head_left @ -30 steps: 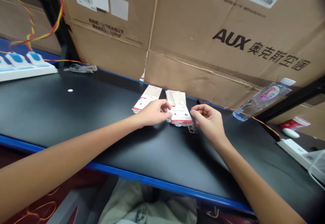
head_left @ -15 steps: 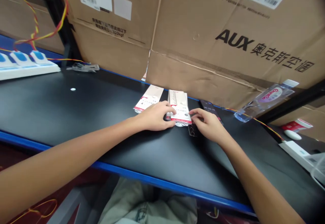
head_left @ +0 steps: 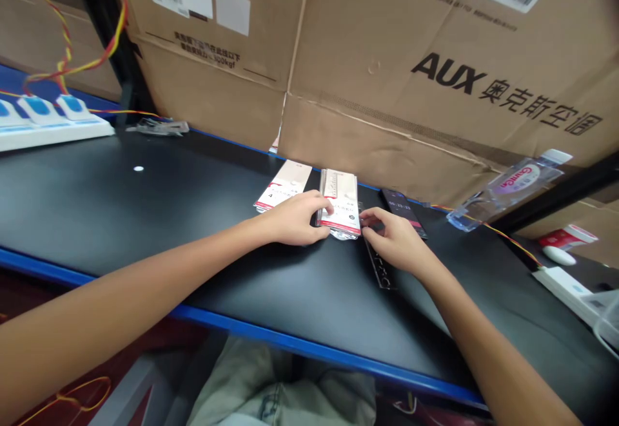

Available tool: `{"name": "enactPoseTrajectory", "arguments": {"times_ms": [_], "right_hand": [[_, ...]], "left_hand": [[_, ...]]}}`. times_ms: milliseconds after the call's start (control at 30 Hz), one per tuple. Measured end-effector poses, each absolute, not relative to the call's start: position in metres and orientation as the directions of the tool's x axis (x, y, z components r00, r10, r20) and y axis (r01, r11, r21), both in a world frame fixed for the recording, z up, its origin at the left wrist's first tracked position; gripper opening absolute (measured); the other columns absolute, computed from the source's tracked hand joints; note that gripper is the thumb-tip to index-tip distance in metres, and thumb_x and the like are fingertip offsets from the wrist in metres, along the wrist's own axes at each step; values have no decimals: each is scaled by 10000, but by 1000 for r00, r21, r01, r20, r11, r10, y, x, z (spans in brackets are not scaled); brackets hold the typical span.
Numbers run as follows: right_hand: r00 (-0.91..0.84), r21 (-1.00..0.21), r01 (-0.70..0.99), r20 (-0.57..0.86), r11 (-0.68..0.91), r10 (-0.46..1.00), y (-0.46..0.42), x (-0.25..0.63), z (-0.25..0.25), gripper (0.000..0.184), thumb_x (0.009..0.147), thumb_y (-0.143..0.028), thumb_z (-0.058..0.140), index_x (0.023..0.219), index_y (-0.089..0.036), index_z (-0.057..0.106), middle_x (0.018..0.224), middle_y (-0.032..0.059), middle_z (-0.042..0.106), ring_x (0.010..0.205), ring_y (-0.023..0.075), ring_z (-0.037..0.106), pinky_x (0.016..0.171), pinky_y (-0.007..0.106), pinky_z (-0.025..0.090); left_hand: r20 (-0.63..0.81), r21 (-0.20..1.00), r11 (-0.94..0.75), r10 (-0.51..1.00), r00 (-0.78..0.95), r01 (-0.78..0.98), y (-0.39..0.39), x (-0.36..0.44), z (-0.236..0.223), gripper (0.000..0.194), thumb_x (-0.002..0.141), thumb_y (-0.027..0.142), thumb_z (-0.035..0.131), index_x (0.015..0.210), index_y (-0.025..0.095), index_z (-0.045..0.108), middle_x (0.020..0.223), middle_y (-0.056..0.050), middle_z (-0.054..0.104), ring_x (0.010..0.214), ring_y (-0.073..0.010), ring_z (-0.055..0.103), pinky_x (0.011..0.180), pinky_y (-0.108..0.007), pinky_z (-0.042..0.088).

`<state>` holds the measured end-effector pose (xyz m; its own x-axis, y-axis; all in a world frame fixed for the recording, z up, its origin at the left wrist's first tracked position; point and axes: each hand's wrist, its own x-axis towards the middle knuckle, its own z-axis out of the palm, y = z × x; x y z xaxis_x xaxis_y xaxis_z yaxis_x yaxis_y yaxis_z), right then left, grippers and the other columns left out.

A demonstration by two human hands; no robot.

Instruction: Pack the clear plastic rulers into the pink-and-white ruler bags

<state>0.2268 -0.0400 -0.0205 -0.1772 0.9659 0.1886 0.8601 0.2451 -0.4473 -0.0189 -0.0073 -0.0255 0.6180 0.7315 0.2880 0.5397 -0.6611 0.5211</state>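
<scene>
While both forearms reach out over the black bench (head_left: 120, 220), the left hand (head_left: 294, 218) rests against a flat white-and-red packet (head_left: 341, 202), its fingers (head_left: 323, 209) curled around the packet's left edge and apparently grasping it. The packet lies near the back of the bench, with a bit of clear plastic showing at its lower end. The right hand (head_left: 395, 242) sits just beside the packet's lower right corner, its fingers (head_left: 368, 220) bent inward; whether they are holding anything cannot be told from this view. Under those fingers lies a dark marked strip (head_left: 380, 265), and just behind the hand is a second dark strip (head_left: 402, 210). A similar packet (head_left: 283, 184) lies at a slant just left of the first, partly behind the left hand. A white power strip (head_left: 48, 131) with yellow and red wires (head_left: 91, 46) stands at the far left. To the right are a clear plastic pack (head_left: 505, 193) and a white mouse (head_left: 558, 255). Large cardboard boxes (head_left: 387, 71) printed AUX line the back of the bench.
</scene>
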Motion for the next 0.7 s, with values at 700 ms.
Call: {"name": "enactPoseTrajectory", "arguments": {"times_ms": [700], "right_hand": [[-137, -444, 878, 123, 178, 983, -42, 228, -13, 364, 713, -242, 671, 1073, -183, 675, 1081, 72, 714, 973, 231, 665, 810, 316, 520]], "left_hand": [[350, 617, -520, 854, 386, 591, 15, -26, -27, 209, 737, 243, 566, 898, 204, 694, 975, -36, 715, 941, -219, 654, 812, -308, 505]]}}
